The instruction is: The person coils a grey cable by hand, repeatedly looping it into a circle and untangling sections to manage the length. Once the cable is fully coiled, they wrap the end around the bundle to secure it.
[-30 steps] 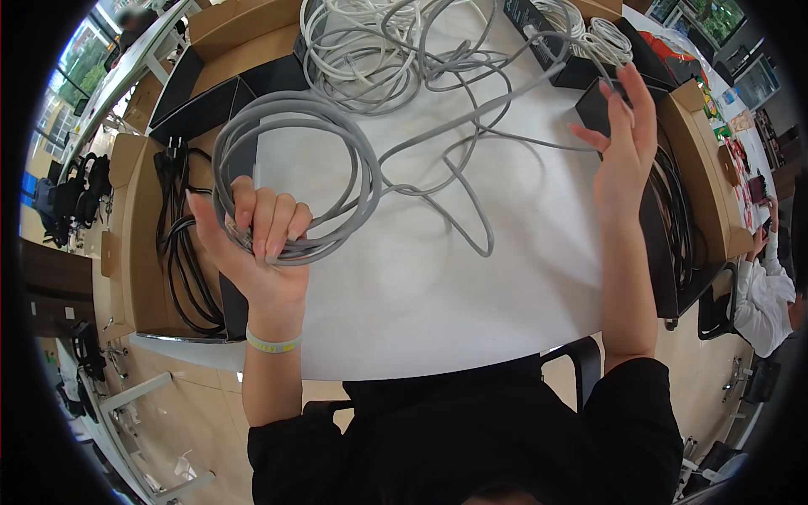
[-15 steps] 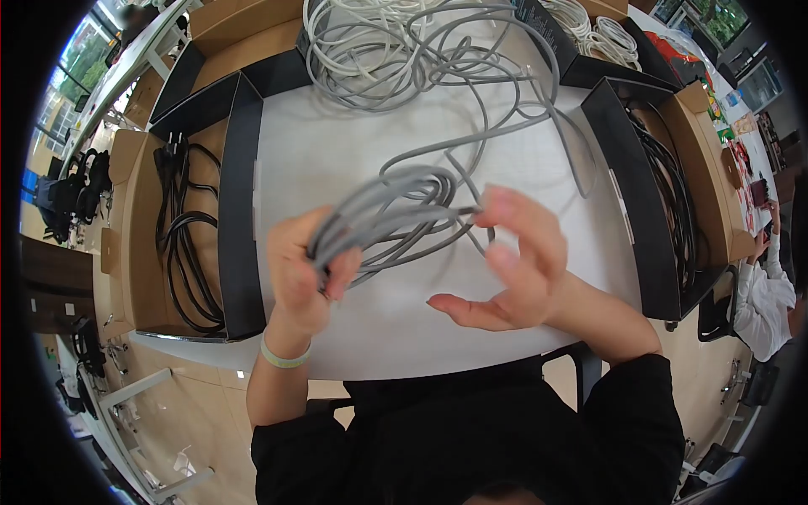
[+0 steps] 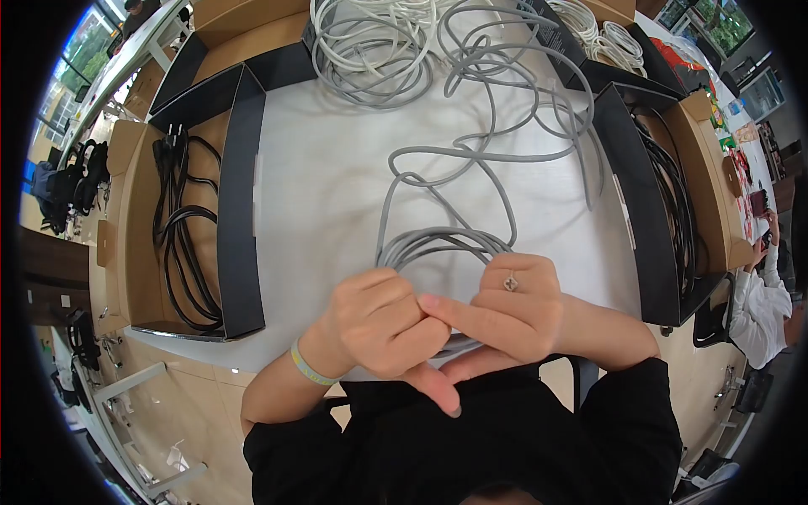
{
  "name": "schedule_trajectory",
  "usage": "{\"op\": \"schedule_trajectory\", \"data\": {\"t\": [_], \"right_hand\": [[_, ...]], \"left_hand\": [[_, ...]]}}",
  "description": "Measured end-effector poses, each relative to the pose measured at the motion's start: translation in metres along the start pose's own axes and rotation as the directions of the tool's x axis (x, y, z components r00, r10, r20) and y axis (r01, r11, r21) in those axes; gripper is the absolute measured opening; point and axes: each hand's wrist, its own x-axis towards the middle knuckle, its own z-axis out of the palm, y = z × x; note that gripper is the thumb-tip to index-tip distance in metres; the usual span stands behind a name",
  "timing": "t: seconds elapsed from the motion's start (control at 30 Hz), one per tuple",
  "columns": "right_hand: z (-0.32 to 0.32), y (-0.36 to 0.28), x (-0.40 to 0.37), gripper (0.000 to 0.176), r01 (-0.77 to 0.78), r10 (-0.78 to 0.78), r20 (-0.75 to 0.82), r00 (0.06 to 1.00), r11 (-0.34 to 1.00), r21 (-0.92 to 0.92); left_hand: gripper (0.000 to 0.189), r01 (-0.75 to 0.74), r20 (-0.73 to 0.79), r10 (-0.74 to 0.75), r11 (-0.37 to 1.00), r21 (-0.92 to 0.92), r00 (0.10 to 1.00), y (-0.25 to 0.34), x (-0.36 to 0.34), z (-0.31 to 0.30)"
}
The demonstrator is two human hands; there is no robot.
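Observation:
A coil of grey cable (image 3: pixel 444 240) stands between my hands at the front of the white table, its upper loops arching beyond my knuckles. My left hand (image 3: pixel 387 324) is closed around the left side of the coil, thumb pointing down and to the right. On the opposite side my right hand (image 3: pixel 515 307), with a ring on one finger, is closed on the coil. Its index finger reaches across and touches my left fingers. Part of the coil's lower edge shows below the hands; the gripped sections are hidden. From the coil, loose grey cable (image 3: pixel 505 157) trails away in loops.
White and grey cables (image 3: pixel 374 59) lie piled at the far side. An open box with black power cords (image 3: pixel 177 227) stands left; another box holding black cables (image 3: pixel 669 194) stands right. White cables (image 3: pixel 610 42) fill a far-right box. A person in white (image 3: pixel 762 295) sits at right.
The coil has come down toward my body and turned. My right hand, open beside it before, is now closed on it. The trailing loops have shifted on the table.

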Motion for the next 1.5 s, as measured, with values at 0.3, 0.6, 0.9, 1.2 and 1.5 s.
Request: {"op": "schedule_trajectory", "data": {"t": [0.3, 0.6, 0.9, 1.2, 1.5], "right_hand": [[0.006, 0.000, -0.009, 0.039, 0.217, -0.239, -0.210, 0.948, 0.969, -0.122], [-0.004, -0.009, -0.008, 0.039, 0.213, -0.177, -0.275, 0.945, 0.971, 0.105], [0.008, 0.003, -0.002, 0.035, -0.035, 0.004, 0.079, 0.997, 0.917, 0.397], [-0.016, -0.021, 0.014, 0.040, -0.832, 0.367, 0.753, 0.546, 0.137, 0.537], [-0.008, -0.018, -0.012, 0.021, -0.545, 0.293, 0.599, 0.745, 0.785, 0.293]], "left_hand": [[0.057, -0.034, -0.060, 0.017, 0.956, -0.292, 0.998, -0.003, 0.004, 0.011], [0.032, 0.089, -0.088, -0.115, 0.963, -0.256, 0.989, -0.020, -0.004, 0.010], [0.025, -0.011, -0.211, 0.018, 0.999, 0.034, 0.977, -0.030, -0.010, 0.003], [0.025, -0.013, -0.119, 0.045, 0.966, 0.256, 0.992, -0.014, -0.003, 0.024], [0.021, 0.200, -0.179, -0.176, 0.971, 0.128, 0.968, -0.033, 0.005, -0.004]]}}
